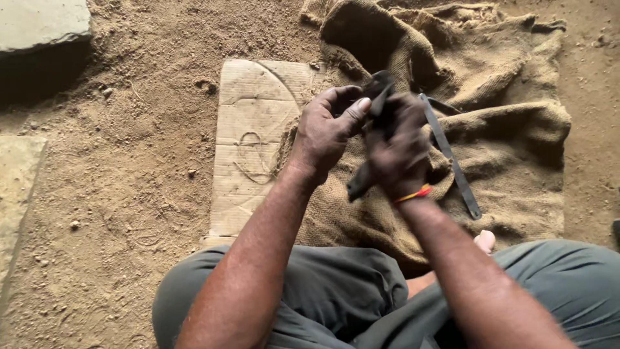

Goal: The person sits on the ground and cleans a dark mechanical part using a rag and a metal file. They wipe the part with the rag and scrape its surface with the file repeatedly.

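I sit on sandy ground with both hands raised over a burlap sack (504, 136). My left hand (326, 132) pinches the upper end of a dark, flat tool-like object (359, 182), thumb pressed on top. My right hand (399, 152), blurred by motion, wraps around the middle of the same dark object; its lower end sticks out below the palm. A red and yellow thread band circles my right wrist. What exactly the dark object is stays unclear.
A wooden board (255, 129) with curved lines drawn on it lies left of the sack. A long flat metal strip (452, 161) rests on the burlap. Stone slabs (39, 22) sit at the left edge. My knees in grey trousers (323, 291) fill the bottom.
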